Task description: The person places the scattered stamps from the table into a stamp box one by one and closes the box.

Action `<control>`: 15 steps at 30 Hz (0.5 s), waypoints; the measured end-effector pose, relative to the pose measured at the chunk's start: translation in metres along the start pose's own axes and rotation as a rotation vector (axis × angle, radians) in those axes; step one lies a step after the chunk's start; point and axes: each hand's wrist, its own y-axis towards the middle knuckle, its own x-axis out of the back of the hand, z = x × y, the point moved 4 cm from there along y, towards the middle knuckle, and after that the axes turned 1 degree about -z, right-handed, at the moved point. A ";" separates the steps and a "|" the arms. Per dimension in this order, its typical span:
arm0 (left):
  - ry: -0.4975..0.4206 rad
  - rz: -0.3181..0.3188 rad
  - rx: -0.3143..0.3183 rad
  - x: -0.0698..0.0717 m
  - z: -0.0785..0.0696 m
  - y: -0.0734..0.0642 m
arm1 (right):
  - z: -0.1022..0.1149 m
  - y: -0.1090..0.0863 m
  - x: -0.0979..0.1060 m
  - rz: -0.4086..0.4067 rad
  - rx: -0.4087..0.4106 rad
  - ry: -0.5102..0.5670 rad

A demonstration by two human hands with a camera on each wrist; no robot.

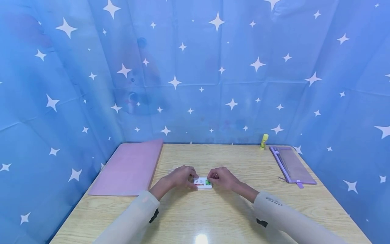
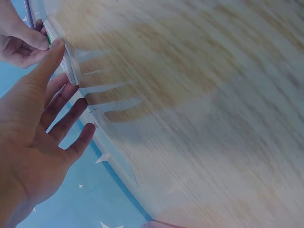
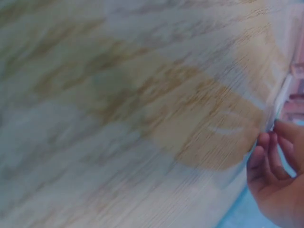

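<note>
A small flat white packet (image 1: 202, 183) with red and green print lies on the wooden table between both hands. My left hand (image 1: 182, 177) holds its left end, with the thumb at the near corner and a finger at the far corner. In the left wrist view, the thumb lies on the packet's edge (image 2: 71, 64) and the other fingers spread loosely behind it. At the packet's right end, over the green patch, the fingertips of my right hand (image 1: 223, 178) pinch together. The right wrist view shows this hand (image 3: 280, 166) with thumb and fingertips meeting at the packet's edge.
A large pink folder or sheet (image 1: 128, 169) covers the table's left side. At the back right stands a yellow glue stick (image 1: 263, 141), beside a purple see-through zip pouch (image 1: 295, 166). Something clear and thin (image 2: 116, 147) lies beyond the left hand. Blue star-patterned curtains (image 1: 195, 67) enclose the table (image 1: 182, 217).
</note>
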 end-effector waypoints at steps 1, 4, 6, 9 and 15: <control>-0.002 0.000 0.001 0.000 0.000 0.000 | 0.000 0.000 0.000 0.001 0.000 -0.002; -0.004 0.001 -0.004 0.000 0.000 0.000 | 0.001 0.000 0.000 0.002 0.001 -0.006; -0.004 0.000 -0.010 0.000 0.000 0.000 | 0.002 0.000 0.001 0.004 0.001 -0.008; 0.001 -0.002 -0.013 0.000 0.000 0.000 | 0.003 0.000 0.002 0.004 0.004 -0.012; 0.009 -0.001 -0.010 0.000 0.000 0.000 | 0.004 -0.001 0.002 -0.002 0.025 -0.020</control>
